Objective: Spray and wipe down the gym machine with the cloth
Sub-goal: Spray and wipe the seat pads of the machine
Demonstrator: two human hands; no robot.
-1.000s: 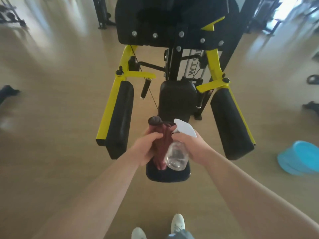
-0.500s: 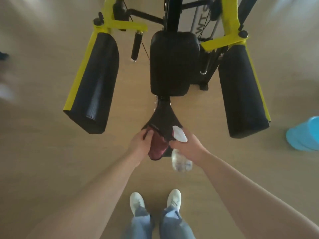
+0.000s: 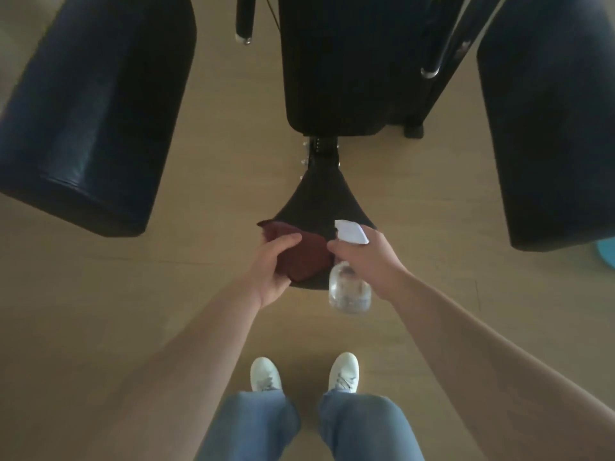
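Head view: left grip point(image 3: 273, 265) clutches cloth point(image 3: 311, 257); right grip point(image 3: 370, 261) holds bottle point(image 3: 349, 291), nozzle point(image 3: 351, 231) forward.

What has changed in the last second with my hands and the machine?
The view has tipped down and closer; the yellow frame is out of sight. The left hand has lowered the bunched cloth flatter onto the seat front. Unchanged: left hand grips the cloth, right hand holds the spray bottle.

Gym machine point(image 3: 336, 61) cropped
Right hand point(image 3: 369, 261) is hiding the spray bottle point(image 3: 349, 291) neck; blue tub point(image 3: 606, 251) is running off-frame.
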